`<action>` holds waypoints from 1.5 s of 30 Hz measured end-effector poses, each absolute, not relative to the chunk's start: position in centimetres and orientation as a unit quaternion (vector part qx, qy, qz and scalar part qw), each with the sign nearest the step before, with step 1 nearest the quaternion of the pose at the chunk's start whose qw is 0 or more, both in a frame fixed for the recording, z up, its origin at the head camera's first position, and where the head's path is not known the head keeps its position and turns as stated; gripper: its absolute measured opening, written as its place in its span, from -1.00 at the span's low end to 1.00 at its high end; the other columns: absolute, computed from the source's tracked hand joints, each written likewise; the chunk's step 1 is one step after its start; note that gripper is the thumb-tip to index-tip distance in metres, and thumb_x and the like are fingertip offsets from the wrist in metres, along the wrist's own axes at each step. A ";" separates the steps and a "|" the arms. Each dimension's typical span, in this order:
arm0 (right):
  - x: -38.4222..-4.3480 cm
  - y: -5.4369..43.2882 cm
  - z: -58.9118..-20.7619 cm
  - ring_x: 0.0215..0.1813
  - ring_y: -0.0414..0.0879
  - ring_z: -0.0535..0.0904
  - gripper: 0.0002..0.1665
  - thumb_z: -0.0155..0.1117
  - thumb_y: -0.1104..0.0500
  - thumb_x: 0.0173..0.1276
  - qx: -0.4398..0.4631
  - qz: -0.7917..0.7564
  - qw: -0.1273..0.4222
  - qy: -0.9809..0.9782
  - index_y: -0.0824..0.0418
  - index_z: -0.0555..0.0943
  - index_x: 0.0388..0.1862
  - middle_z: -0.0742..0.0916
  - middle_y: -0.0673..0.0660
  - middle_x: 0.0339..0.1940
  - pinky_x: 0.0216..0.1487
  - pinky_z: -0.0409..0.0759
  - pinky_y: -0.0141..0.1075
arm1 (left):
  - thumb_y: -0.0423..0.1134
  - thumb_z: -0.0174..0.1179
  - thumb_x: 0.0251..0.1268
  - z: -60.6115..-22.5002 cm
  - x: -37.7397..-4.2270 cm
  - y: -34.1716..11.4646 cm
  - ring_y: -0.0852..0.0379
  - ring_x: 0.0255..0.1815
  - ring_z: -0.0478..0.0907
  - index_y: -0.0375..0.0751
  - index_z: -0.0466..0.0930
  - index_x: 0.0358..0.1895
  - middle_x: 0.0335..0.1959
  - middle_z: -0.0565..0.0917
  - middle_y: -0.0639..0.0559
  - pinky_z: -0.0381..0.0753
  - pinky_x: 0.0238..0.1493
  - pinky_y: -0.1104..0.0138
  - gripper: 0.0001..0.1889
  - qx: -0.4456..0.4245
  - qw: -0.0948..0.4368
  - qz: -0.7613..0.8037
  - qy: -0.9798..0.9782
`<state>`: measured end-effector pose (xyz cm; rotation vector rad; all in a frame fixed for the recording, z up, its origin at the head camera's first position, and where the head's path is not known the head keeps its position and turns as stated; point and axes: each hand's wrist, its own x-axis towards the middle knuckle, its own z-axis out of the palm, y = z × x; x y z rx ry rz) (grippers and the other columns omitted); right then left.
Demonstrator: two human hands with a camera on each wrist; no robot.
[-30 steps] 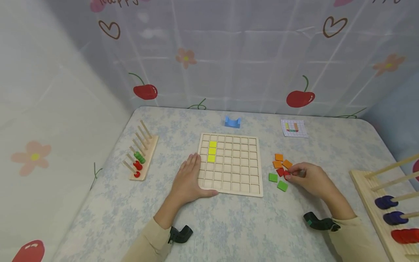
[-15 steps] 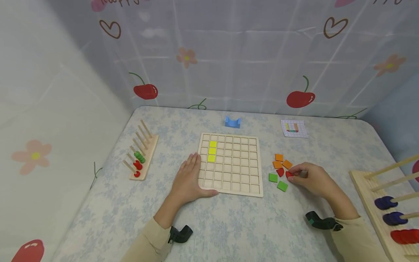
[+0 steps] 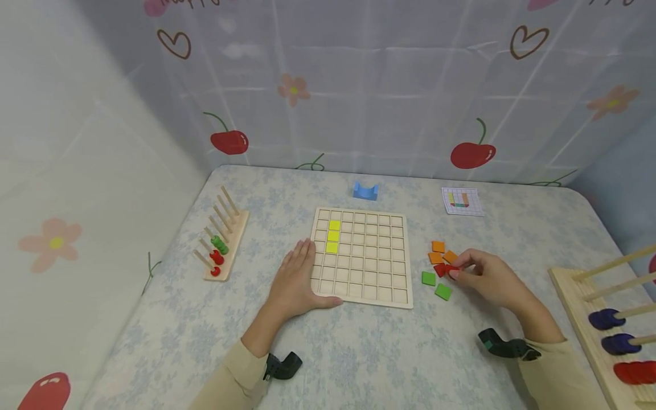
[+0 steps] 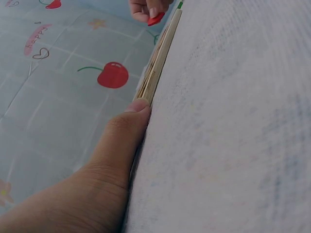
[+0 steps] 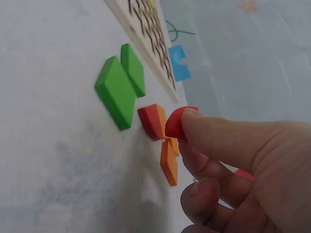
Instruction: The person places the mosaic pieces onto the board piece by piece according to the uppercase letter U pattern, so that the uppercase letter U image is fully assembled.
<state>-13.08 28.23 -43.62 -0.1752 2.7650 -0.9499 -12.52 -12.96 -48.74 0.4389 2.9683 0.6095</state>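
In the head view a square wooden grid board (image 3: 371, 265) lies mid-table, with three yellow square tiles (image 3: 333, 236) in a column near its upper left. My left hand (image 3: 292, 279) rests along the board's left side, fingers straight and thumb out at the front edge. Thumb and fingertips of my right hand (image 3: 487, 279) pinch a red quarter-round tile (image 5: 175, 125), raised above the table in the right wrist view. Below it lie another red tile (image 5: 152, 121), two green square tiles (image 5: 116, 92) and a small group of orange tiles (image 3: 438, 246).
A small card (image 3: 463, 201) with a coloured grid pattern lies at the back right. Behind the board stands a blue notched block (image 3: 365, 191). Peg racks stand at both sides: a small bead rack (image 3: 228, 250) left, a larger peg rack (image 3: 579, 319) right.
My right hand has drawn the red tile slightly away from the other red one, then lifted it off the table. The left hand has stayed on the board.
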 end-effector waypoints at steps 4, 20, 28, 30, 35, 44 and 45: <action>-13.7 26.8 -43.0 -0.40 -0.08 0.43 -0.80 0.37 0.06 0.36 -0.071 -0.364 0.108 0.922 0.12 0.63 -0.14 0.70 0.15 -0.15 -0.47 0.41 -0.36 | 0.67 0.24 -0.30 -48.7 -12.6 -13.0 0.00 0.68 -0.30 -0.25 -0.27 0.61 0.66 -0.16 -0.12 -0.16 0.65 0.07 0.51 0.143 0.038 0.195 0.969; -16.8 17.3 -43.0 -0.45 -0.05 0.41 -0.89 0.36 0.06 0.37 -0.124 -0.442 0.117 0.881 0.03 0.64 -0.20 0.70 0.06 -0.17 -0.48 0.41 -0.32 | 0.65 0.27 -0.32 -48.7 -12.4 -13.0 0.00 0.68 -0.28 -0.26 -0.25 0.61 0.66 -0.15 -0.12 -0.15 0.65 0.06 0.52 0.145 0.035 0.209 0.966; -17.7 13.2 -43.5 -0.44 -0.01 0.47 -0.91 0.34 0.08 0.38 -0.139 -0.468 0.137 0.862 0.05 0.65 -0.20 0.68 0.07 -0.23 -0.44 0.47 -0.29 | 0.61 0.33 -0.34 -48.2 -12.5 -12.9 0.01 0.68 -0.29 -0.25 -0.26 0.61 0.66 -0.17 -0.12 -0.17 0.65 0.08 0.53 0.141 0.052 0.206 0.967; -17.8 12.3 -43.7 -0.41 -0.02 0.49 -0.91 0.34 0.10 0.38 -0.142 -0.475 0.136 0.858 0.07 0.65 -0.21 0.68 0.07 -0.25 -0.40 0.49 -0.28 | 0.61 0.33 -0.34 -48.1 -12.6 -12.9 0.00 0.68 -0.30 -0.26 -0.27 0.61 0.66 -0.17 -0.12 -0.17 0.65 0.09 0.53 0.143 0.054 0.205 0.967; -17.9 10.0 -44.1 -0.32 -0.06 0.54 -0.90 0.36 0.12 0.37 -0.145 -0.474 0.133 0.858 0.11 0.65 -0.22 0.70 0.05 -0.29 -0.30 0.52 -0.27 | 0.61 0.31 -0.33 -48.4 -12.7 -13.1 0.00 0.68 -0.29 -0.27 -0.27 0.60 0.65 -0.17 -0.13 -0.16 0.65 0.08 0.53 0.149 0.053 0.199 0.967; -17.7 7.0 -44.5 -0.32 -0.15 0.59 -0.91 0.39 0.13 0.34 -0.145 -0.460 0.127 0.867 0.11 0.66 -0.26 0.73 0.00 -0.34 -0.28 0.55 -0.31 | 0.63 0.30 -0.33 -48.6 -12.6 -13.2 -0.03 0.68 -0.23 -0.30 -0.20 0.60 0.65 -0.11 -0.15 -0.08 0.64 0.04 0.52 0.157 0.030 0.198 0.967; -17.7 6.8 -44.5 -0.31 -0.16 0.59 -0.91 0.39 0.12 0.33 -0.145 -0.452 0.123 0.871 0.09 0.66 -0.27 0.73 -0.01 -0.34 -0.26 0.55 -0.31 | 0.63 0.30 -0.33 -48.6 -12.6 -13.2 -0.03 0.68 -0.22 -0.30 -0.20 0.60 0.65 -0.11 -0.15 -0.07 0.63 0.04 0.52 0.158 0.028 0.198 0.967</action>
